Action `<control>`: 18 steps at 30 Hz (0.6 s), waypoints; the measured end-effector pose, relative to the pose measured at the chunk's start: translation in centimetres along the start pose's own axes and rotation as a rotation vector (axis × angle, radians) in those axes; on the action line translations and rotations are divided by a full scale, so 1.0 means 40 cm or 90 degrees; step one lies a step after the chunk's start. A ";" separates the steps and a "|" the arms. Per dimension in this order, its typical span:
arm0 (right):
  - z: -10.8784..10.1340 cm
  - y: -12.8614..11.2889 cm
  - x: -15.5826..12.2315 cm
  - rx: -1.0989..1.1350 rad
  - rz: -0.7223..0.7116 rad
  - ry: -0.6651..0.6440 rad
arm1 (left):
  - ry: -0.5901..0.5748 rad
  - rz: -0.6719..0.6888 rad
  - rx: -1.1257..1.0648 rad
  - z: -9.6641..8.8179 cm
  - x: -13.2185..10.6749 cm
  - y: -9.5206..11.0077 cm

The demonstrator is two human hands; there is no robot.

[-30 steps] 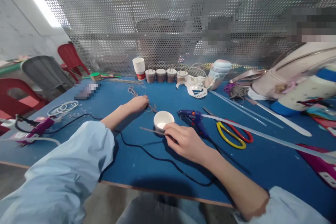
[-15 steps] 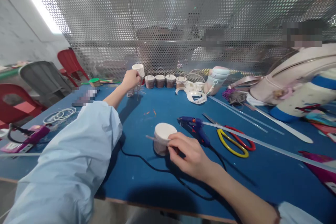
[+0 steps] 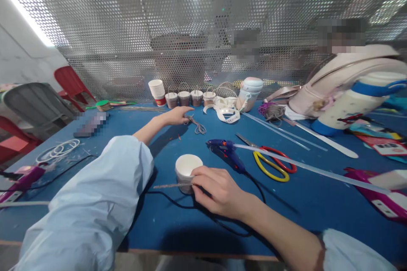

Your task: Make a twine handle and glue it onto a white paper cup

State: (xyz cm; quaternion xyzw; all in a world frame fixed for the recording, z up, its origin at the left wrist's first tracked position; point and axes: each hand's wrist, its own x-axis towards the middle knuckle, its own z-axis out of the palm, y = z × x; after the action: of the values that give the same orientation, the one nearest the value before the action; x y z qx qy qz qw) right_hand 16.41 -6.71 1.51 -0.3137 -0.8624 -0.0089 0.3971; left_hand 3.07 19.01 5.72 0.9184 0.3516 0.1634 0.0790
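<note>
My right hand is closed around a white paper cup standing on the blue table, and it pinches a thin strand of twine against the cup's side. My left hand reaches far across the table, fingers closed on the end of a loose bundle of twine lying near a row of wrapped cups. A blue glue gun lies just right of the cup.
Red and yellow scissors and long clear glue sticks lie to the right. A stack of paper cups, white ribbon, a bottle and bags stand at the back by the perforated metal screen. A black cord crosses the front.
My left hand came down from the stack of cups to the table and dragged the twine bundle rightward. My right hand stayed on the cup, which now stands upright again.
</note>
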 end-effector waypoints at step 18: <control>-0.034 -0.020 0.014 0.266 0.197 0.080 | 0.018 -0.204 -0.622 0.005 -0.386 0.209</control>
State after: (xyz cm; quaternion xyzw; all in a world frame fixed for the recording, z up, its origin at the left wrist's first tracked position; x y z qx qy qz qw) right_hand 16.63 -7.40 3.02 -0.3520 -0.7611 0.2106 0.5024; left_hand -2.47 2.43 3.95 0.7066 0.3719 0.3065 0.5182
